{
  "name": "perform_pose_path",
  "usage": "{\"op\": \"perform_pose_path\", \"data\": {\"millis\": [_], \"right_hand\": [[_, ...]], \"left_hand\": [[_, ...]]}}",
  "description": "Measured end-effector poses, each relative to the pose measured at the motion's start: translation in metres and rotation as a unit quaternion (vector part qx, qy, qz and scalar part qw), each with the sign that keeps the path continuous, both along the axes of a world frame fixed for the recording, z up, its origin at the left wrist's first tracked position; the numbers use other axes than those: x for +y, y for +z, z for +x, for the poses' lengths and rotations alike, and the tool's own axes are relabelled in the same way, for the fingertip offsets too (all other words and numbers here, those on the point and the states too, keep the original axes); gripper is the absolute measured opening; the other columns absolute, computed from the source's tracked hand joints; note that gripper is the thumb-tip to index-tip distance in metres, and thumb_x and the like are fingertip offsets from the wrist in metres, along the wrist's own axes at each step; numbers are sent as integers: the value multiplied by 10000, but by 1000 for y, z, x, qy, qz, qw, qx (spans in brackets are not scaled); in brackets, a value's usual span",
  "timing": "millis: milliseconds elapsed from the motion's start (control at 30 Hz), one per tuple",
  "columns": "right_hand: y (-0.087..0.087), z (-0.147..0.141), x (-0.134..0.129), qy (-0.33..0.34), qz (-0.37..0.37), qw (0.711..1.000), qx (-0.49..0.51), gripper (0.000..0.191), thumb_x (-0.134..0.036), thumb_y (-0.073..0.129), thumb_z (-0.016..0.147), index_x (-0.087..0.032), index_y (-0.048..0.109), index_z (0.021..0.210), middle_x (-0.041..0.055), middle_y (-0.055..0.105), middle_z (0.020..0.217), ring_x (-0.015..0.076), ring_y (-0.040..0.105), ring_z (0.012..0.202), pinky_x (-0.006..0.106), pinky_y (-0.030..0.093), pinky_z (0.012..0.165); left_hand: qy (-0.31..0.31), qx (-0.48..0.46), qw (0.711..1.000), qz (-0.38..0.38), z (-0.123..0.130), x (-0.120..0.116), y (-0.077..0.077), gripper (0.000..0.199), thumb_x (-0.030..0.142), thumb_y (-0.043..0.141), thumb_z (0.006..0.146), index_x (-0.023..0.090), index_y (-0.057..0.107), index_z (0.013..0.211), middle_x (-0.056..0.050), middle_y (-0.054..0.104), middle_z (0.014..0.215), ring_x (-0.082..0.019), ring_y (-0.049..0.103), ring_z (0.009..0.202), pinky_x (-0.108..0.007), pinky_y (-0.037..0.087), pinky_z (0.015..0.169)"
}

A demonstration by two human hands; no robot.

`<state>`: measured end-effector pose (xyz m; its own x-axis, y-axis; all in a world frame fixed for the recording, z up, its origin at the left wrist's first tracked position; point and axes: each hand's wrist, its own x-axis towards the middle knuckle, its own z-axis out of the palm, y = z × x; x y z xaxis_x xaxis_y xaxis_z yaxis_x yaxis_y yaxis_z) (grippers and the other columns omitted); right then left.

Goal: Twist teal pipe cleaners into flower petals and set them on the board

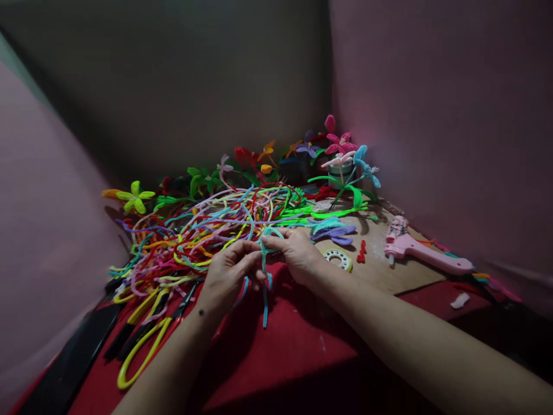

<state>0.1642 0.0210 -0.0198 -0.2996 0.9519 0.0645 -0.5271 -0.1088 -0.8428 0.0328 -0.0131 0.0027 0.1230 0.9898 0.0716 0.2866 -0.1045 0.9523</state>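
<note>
Between both hands, above the red cloth, is a light blue pipe cleaner [265, 305] with its end hanging down. My left hand [228, 274] pinches it from the left side, fingers closed. My right hand [294, 251] grips its upper part, where it forms loops near the fingertips. Just behind the hands lies a big tangled heap of pipe cleaners [207, 225] in many colours. Near my right wrist, a round cream-coloured ring with holes [338, 259] rests on a brown board [389, 276]. My fingers hide part of the blue piece.
A pink glue gun [427, 251] lies on the board at right, beside small red pieces [362, 252]. Yellow-handled scissors [144, 351] and a black flat object [71, 357] are at left. Pipe-cleaner flowers [135, 197] line the back, some in a small pot [340, 173]. Walls enclose the table.
</note>
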Motion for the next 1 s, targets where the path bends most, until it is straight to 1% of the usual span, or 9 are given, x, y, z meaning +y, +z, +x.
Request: {"op": "perform_pose_path", "data": {"millis": [133,267,400,567,667,733,800,867,1000], "right_hand": [[-3,-2,1,35,-8,999,25,240,-297,701,574,-116,552,622,-12,566,534,88,521,452,238,446,490],[-5,-3,3,51,-25,996,71,246,-300,705,575,-117,551,634,-13,571,536,92,531,454,241,455,495],[-7,-4,4,73,-19,992,99,220,-279,699,597,-115,561,644,5,597,536,111,553,460,267,472,519],[-7,-4,4,62,-6,994,87,207,-261,706,592,-115,575,658,18,622,563,125,575,476,290,488,535],[-4,-3,2,14,-12,999,51,206,-240,719,562,-110,578,637,9,610,533,123,567,447,281,483,511],[-2,-2,1,-1,-2,1000,23,200,-248,715,567,-108,583,620,12,609,524,118,564,439,271,477,506],[0,-1,-2,-2,14,1000,0,196,-260,707,579,-110,582,598,13,607,517,111,560,437,258,467,499],[2,-1,-4,-6,26,1000,-16,202,-260,707,581,-113,569,566,0,589,494,96,541,425,239,449,484],[3,0,-7,-9,32,999,-34,215,-259,715,565,-119,554,535,-21,561,463,75,508,414,215,414,465]], "left_hand": [[-31,4,999,-12,-9,4,2,186,329,573,754,154,516,722,31,563,482,-88,506,408,-193,401,433],[-94,-15,991,-91,-19,8,5,213,348,556,766,164,478,693,32,544,463,-82,469,383,-188,371,410],[-79,40,989,-115,-29,12,8,240,374,580,739,162,476,696,26,542,453,-81,452,363,-186,349,395],[-59,143,985,-78,-37,13,15,265,410,586,710,156,519,670,20,541,461,-79,429,373,-179,304,378],[17,171,985,22,-33,11,17,223,370,624,671,155,586,719,17,563,547,-89,460,454,-185,336,428],[75,188,973,113,-26,8,17,220,348,635,662,164,624,781,1,598,652,-107,504,549,-196,378,498],[85,195,963,165,-17,4,14,217,338,630,672,175,642,815,-7,616,720,-118,523,609,-204,398,553],[56,170,972,151,-9,1,11,208,324,635,668,180,648,817,-4,626,719,-122,535,625,-207,408,582],[14,112,991,67,-4,0,7,159,316,643,652,168,638,710,9,614,643,-113,517,579,-199,393,551]]}}
